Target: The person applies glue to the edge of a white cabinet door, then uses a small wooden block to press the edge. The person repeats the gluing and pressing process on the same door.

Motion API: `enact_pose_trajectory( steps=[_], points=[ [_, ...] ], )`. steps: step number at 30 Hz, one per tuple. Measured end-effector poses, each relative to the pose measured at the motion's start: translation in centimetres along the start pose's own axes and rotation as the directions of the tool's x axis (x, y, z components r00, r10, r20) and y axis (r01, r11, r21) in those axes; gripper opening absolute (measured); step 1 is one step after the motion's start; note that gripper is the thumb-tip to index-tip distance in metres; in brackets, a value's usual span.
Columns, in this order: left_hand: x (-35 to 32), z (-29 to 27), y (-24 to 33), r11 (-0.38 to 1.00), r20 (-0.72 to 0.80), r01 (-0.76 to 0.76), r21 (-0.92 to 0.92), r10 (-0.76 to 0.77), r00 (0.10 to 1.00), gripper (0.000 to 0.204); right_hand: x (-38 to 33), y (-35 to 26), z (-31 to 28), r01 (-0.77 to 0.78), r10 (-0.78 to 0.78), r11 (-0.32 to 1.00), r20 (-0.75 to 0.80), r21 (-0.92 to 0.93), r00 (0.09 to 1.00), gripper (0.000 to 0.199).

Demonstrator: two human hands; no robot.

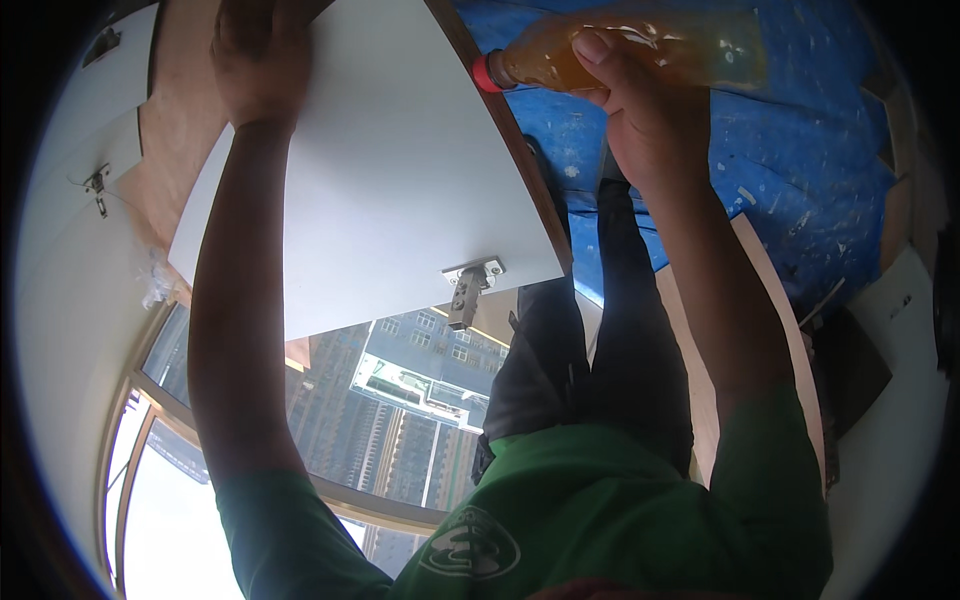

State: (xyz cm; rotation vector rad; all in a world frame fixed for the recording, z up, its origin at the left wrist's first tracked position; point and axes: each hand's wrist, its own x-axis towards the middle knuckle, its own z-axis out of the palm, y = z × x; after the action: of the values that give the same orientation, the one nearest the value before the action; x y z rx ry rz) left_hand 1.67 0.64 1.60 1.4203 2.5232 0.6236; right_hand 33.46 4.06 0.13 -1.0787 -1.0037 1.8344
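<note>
Clamped around a clear plastic bottle point(685, 45) of amber liquid, the person's right grip point(655, 125) has its thumb laid along the bottle's near side. The bottle lies on its side in the far right of the scene, its red cap point(487, 72) in place and pointing left, close by the brown edge point(515, 140) of a white panel point(380, 170). To the left, the other grip point(262, 70) is at the panel's far left part; its fingers are dark and cut off by the view, so whether they close on the panel or only rest there cannot be told.

The step in hand seems to be handling the capped bottle with the other arm reaching to the panel. A next move with the bottle would call for a firm hold and a cap kept clear of the brown edge; any shift of the panel would call for a sure hold on the left.

Farther outward, a metal hinge point(470, 290) sits at the panel's near right corner, a stained blue sheet point(790, 200) spreads on the right, and a window point(340, 400) showing buildings lies near left.
</note>
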Motion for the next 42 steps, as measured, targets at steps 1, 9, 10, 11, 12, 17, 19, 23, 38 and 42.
enact_pose_trajectory(
  steps=[1,9,10,11,12,17,19,23,38,42],
  points=[
    [0.1,0.2,-0.7,1.0,-0.043,-0.026,0.009,0.027,0.999,0.071,-0.2,0.0,0.4,0.032,-0.032,0.999,-0.007,0.016,0.999,0.051],
    [0.1,0.5,-1.6,0.998,-0.085,-0.027,0.057,0.032,0.996,0.075,-8.4,0.2,-3.6,-0.03,0.037,0.987,0.041,-0.156,0.998,0.042],
    [0.0,0.6,-1.4,0.999,-0.086,-0.015,0.039,0.018,0.996,0.075,-8.2,0.3,-3.5,-0.046,0.049,0.992,0.025,-0.116,0.999,0.042],
    [-0.1,0.6,-1.3,1.0,-0.086,-0.003,0.021,0.005,0.996,0.075,-7.7,0.5,-3.3,-0.061,0.061,0.995,0.008,-0.076,0.998,0.042],
    [0.1,0.5,-1.7,0.998,-0.088,-0.033,0.051,0.038,0.995,0.075,-7.1,0.6,-3.0,-0.077,0.077,0.996,-0.007,-0.034,0.997,0.043],
    [0.4,0.7,-1.5,0.996,-0.068,-0.009,0.087,0.015,0.998,0.075,-3.8,0.2,-1.9,-0.098,0.098,0.995,-0.052,-0.011,0.994,0.043],
    [0.2,0.5,-1.5,0.995,-0.077,0.0,0.096,0.007,0.997,0.075,-5.0,0.3,-2.4,-0.142,0.134,0.986,-0.089,-0.092,0.987,0.04],
    [0.4,0.6,-2.4,0.993,-0.1,-0.03,0.114,0.041,0.994,0.075,-11.1,0.1,-5.0,-0.213,0.213,0.977,-0.008,0.019,0.977,0.038],
    [0.4,0.6,-2.4,0.989,-0.073,0.004,0.145,0.007,0.997,0.07,-8.3,1.6,-4.0,-0.152,0.161,0.98,-0.058,0.127,0.985,0.042],
    [0.5,0.8,-2.9,0.988,-0.095,-0.036,0.147,0.05,0.994,0.071,-13.7,0.3,-5.8,-0.235,0.242,0.964,-0.044,0.128,0.969,0.038]
  ],
)
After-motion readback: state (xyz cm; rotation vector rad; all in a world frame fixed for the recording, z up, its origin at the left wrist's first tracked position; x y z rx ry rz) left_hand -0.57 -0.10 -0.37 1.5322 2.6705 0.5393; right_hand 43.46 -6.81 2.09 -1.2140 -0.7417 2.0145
